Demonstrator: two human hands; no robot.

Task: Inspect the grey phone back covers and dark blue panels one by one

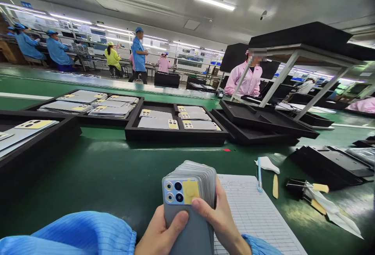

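left hand and right hand grip a fanned stack of phone covers between their fingers, not yet set down; beyond the fingertips, a black tray already holds other covers.

Phone back covers in my grip — smooth, satin-grey, my crumpled cloth left sleeve, matt black trays, glossy green tabletop, matt paper form
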